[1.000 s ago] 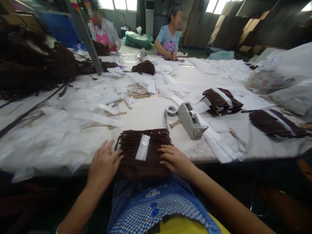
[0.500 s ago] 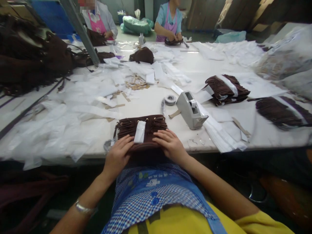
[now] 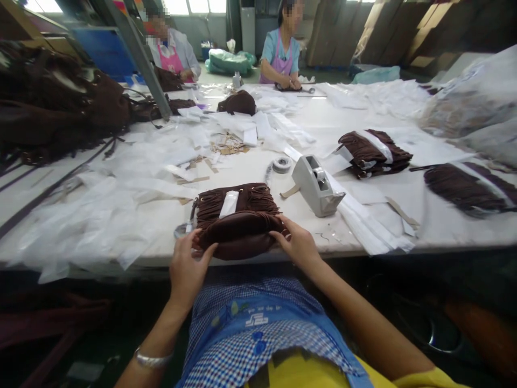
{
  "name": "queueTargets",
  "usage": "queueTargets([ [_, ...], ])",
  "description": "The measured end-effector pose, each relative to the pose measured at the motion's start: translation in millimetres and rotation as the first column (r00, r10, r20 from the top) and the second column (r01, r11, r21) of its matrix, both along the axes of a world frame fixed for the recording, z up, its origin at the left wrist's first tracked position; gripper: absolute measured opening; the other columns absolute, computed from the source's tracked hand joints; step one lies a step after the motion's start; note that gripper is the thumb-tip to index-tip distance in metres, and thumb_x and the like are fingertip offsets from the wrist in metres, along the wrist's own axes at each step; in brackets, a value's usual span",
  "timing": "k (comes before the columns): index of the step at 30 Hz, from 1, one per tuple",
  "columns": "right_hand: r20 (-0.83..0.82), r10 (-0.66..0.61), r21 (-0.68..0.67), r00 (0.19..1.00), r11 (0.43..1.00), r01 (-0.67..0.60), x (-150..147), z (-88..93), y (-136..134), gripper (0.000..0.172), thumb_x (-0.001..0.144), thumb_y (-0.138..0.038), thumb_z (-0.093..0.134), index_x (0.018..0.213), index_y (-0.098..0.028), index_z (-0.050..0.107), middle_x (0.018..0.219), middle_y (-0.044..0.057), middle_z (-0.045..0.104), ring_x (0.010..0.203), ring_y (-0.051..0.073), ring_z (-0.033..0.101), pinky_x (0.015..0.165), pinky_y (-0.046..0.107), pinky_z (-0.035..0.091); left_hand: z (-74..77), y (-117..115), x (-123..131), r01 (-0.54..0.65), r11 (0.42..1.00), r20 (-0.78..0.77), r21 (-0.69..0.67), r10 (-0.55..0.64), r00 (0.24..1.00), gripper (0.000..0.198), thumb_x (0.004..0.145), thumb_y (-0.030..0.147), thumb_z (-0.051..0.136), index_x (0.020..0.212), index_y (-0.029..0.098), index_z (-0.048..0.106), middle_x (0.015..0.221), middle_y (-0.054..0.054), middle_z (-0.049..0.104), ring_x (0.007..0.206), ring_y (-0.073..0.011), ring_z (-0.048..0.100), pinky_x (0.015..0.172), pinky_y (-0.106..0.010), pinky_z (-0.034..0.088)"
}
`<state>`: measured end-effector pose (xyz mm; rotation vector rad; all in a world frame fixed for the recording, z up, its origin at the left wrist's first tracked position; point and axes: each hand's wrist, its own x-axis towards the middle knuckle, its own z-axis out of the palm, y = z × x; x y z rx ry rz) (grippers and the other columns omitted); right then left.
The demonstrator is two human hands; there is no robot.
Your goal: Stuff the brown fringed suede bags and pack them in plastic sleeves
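A dark brown fringed bag (image 3: 242,231) lies at the front edge of the table, its near side raised and partly folded over. A white strip (image 3: 229,204) sits across its fringe, and small metal eyelets show along the far edge. My left hand (image 3: 189,264) grips the bag's near left corner between thumb and fingers. At the near right corner, my right hand (image 3: 297,241) pinches the bag in the same way. Just beyond, to the right, stands a grey tape dispenser (image 3: 317,186), with a roll of tape (image 3: 281,165) beside it.
Crumpled white wrapping sheets (image 3: 100,215) cover the table's left side. On the right lie two fringed bags with white bands (image 3: 375,153) and long white paper strips (image 3: 363,226). A metal post (image 3: 137,59) rises at left near a brown bag heap (image 3: 60,108). Two people work across the table.
Both hands have gone from resting flat on the bag to gripping its near corners. The bag's near side has been lifted and folded upward. My view has tilted up slightly.
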<state>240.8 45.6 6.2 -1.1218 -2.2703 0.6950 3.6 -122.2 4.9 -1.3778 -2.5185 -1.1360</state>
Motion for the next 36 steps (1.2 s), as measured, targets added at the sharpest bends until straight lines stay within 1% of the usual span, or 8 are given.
queueTargets([
  [4, -0.052, -0.022, -0.035, 0.998, 0.999, 0.020, -11.6, -2.4, 8.0, 0.035, 0.087, -0.044, 0.064, 0.114, -0.022, 0.062, 0.094, 0.005, 0.071, 0.079, 0.020, 0.066, 0.073, 0.030, 0.049, -10.5, 12.6, -1.8, -0.052, 0.996, 0.025, 0.076, 0.051, 0.998, 0.038, 0.084, 0.047, 0.066, 0.111, 0.021, 0.061, 0.101, -0.007, 0.059, 0.092, -0.0254, 0.060, 0.089, -0.043, 0.051],
  [10, -0.098, -0.036, -0.143, 0.995, 0.989, 0.022, -13.4, -10.4, 21.1, 0.021, 0.078, -0.039, 0.067, 0.086, -0.021, 0.062, 0.062, -0.005, 0.056, 0.058, 0.014, 0.053, 0.058, 0.025, 0.038, -15.5, 16.0, -3.5, -0.103, 0.981, 0.319, 0.166, 0.046, 0.947, 0.036, 0.077, 0.045, 0.071, 0.101, 0.019, 0.064, 0.108, -0.008, 0.056, 0.090, -0.0213, 0.064, 0.076, -0.035, 0.057],
  [17, -0.161, 0.179, -0.305, 0.971, 0.926, -0.222, 0.9, -10.1, 38.6, 0.028, 0.081, -0.047, 0.062, 0.089, -0.020, 0.060, 0.064, -0.003, 0.062, 0.059, 0.016, 0.057, 0.058, 0.025, 0.041, -31.5, 18.7, -24.0, -0.100, 0.971, 0.431, 0.217, -0.003, 0.902, 0.033, 0.071, 0.042, 0.075, 0.089, 0.017, 0.065, 0.095, -0.005, 0.060, 0.084, -0.0191, 0.064, 0.075, -0.030, 0.055],
  [19, -0.089, 0.192, -0.258, 0.977, 0.943, -0.209, 4.4, -8.5, 40.3, 0.023, 0.080, -0.042, 0.062, 0.087, -0.021, 0.062, 0.062, -0.004, 0.062, 0.058, 0.015, 0.058, 0.059, 0.025, 0.040, -36.2, 18.1, -31.6, -0.067, 0.973, 0.423, 0.221, -0.034, 0.906, 0.029, 0.070, 0.039, 0.074, 0.088, 0.018, 0.065, 0.092, -0.004, 0.062, 0.083, -0.0187, 0.063, 0.076, -0.030, 0.054],
  [23, 0.154, 0.083, 0.065, 0.985, 0.993, -0.093, 4.8, -10.4, 34.6, 0.012, 0.078, -0.033, 0.061, 0.084, -0.023, 0.066, 0.063, -0.003, 0.064, 0.060, 0.016, 0.058, 0.059, 0.024, 0.033, -37.2, 15.2, -36.6, -0.004, 0.982, 0.254, 0.189, -0.044, 0.966, 0.015, 0.073, 0.033, 0.068, 0.080, 0.020, 0.064, 0.090, -0.003, 0.063, 0.087, -0.0202, 0.062, 0.080, -0.031, 0.052],
  [26, 0.297, 0.059, 0.215, 0.953, 0.968, -0.127, 2.9, -15.0, 29.2, 0.013, 0.082, -0.031, 0.057, 0.087, -0.024, 0.066, 0.068, -0.001, 0.068, 0.064, 0.018, 0.060, 0.058, 0.026, 0.028, -30.8, 9.6, -36.2, 0.036, 0.995, 0.048, 0.088, -0.041, 0.998, 0.007, 0.078, 0.028, 0.061, 0.078, 0.021, 0.062, 0.101, -0.006, 0.062, 0.096, -0.0227, 0.061, 0.083, -0.034, 0.051],
  [30, 0.375, 0.109, 0.229, 0.921, 0.951, -0.206, 5.0, -14.1, 27.8, 0.014, 0.085, -0.032, 0.057, 0.094, -0.023, 0.064, 0.073, 0.001, 0.070, 0.067, 0.019, 0.062, 0.057, 0.027, 0.026, -7.5, -1.9, -39.2, 0.137, 0.988, -0.089, -0.073, -0.143, 0.986, 0.018, 0.082, 0.035, 0.062, 0.095, 0.022, 0.064, 0.110, -0.008, 0.065, 0.105, -0.0276, 0.061, 0.092, -0.042, 0.049],
  [36, 0.288, 0.107, 0.274, 0.952, 0.943, -0.189, 12.2, 23.4, 17.2, 0.030, 0.086, -0.050, 0.065, 0.101, -0.023, 0.065, 0.081, 0.003, 0.070, 0.074, 0.021, 0.063, 0.064, 0.030, 0.039, 47.8, 12.6, -15.4, 0.335, 0.941, -0.224, -0.048, -0.337, 0.915, 0.054, 0.088, 0.049, 0.060, 0.136, 0.025, 0.053, 0.136, -0.008, 0.060, 0.126, -0.0285, 0.053, 0.110, -0.042, 0.038],
])
